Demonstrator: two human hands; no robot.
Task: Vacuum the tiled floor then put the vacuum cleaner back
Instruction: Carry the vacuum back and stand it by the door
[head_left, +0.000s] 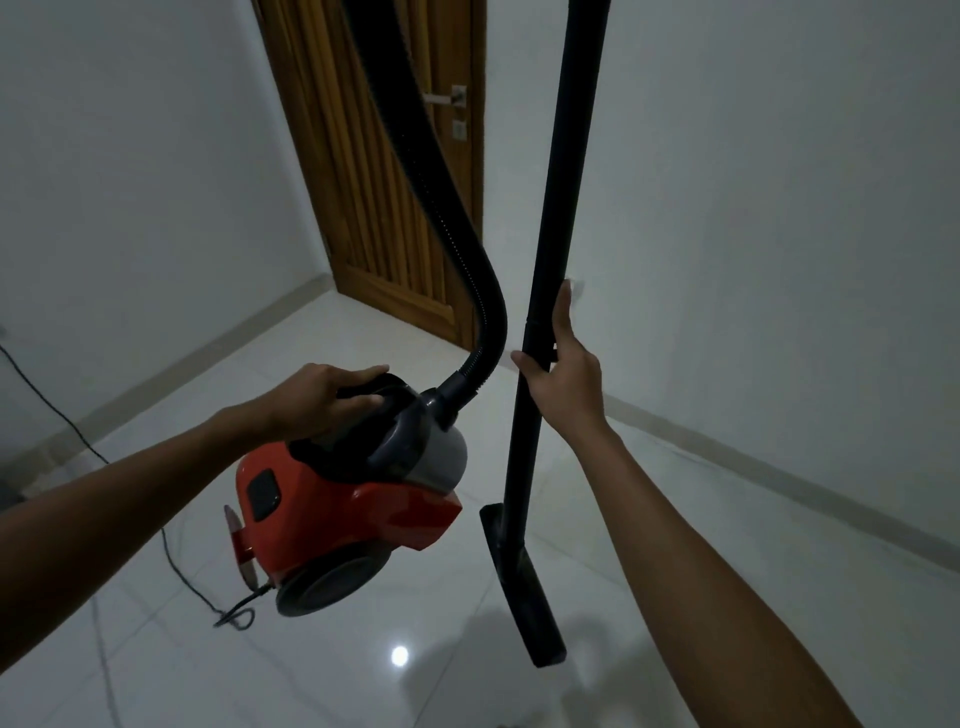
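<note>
Left hand (324, 397) grips the black carry handle (374, 387) on top of the vacuum cleaner body (353, 499), fingers curled over the handle from above. Right hand (563, 374) holds the black wand tube (561, 208) near its joint: thumb on the left side of the tube, fingers wrapped behind it, index finger extended upward along the tube.

Vacuum cleaner body: red housing with a grey front section, tilted with its front end raised. It appears lifted clear of the tiled floor (363, 675), though contact at the rear wheel (332, 579) cannot be confirmed. 1 black wheel faces the camera.

Hose (441, 208): black, ribbed, connected to the grey front of the body. It curves upward and leaves the top edge of the view.

Wand tube: near vertical, just right of the hose and apart from it. Its lower end carries the black floor nozzle (519, 587), which hangs at a steep angle close to the floor.

Power cord (171, 556): black, attached at the rear of the body, looped on the floor and running away to the left.

Surroundings: glossy white tiles, white walls, and a closed wooden door (384, 182) with a metal lever handle (447, 97) in the far corner.
</note>
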